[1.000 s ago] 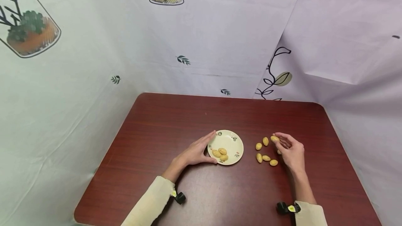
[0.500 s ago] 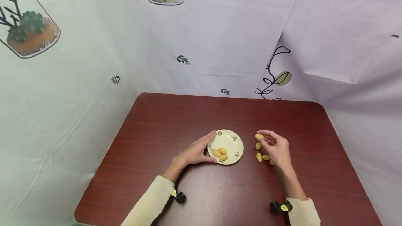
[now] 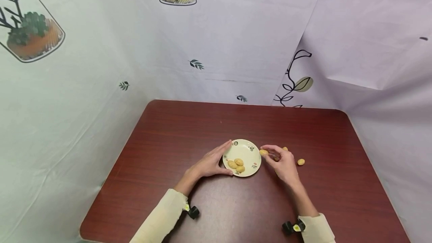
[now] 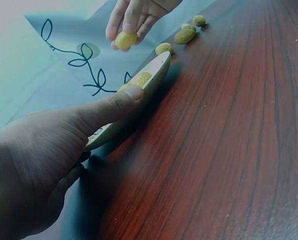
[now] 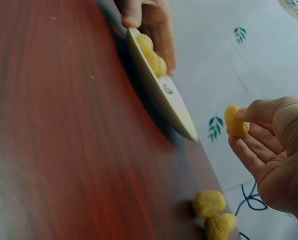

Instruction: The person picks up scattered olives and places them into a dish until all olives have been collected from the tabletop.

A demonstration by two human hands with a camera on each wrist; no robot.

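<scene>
My left hand (image 3: 210,163) holds the left side of a small cream plate (image 3: 249,153) with printed motifs, its thumb on the near rim and fingers along the far-left rim. Three yellow, bumpy peanut-like pieces (image 3: 239,162) lie together inside the plate. Just off the plate's right edge, my right hand (image 3: 281,163) pinches another yellow peanut-like piece (image 5: 236,121) between thumb and fingers, raised above the table. In the left wrist view, the left thumb (image 4: 116,104) overlaps the rim, partly hiding the pieces behind it.
More loose yellow pieces lie to the right; one piece (image 3: 301,162) shows beyond the right hand, which hides most others. Two pieces (image 5: 209,203) show near the bottom of the right wrist view. The reddish-brown table (image 3: 189,123) ends at a patterned white cloth (image 3: 219,48).
My right hand has carried the pinched yellow piece leftward from the loose group to the plate's right edge. The left hand and plate have stayed put.
</scene>
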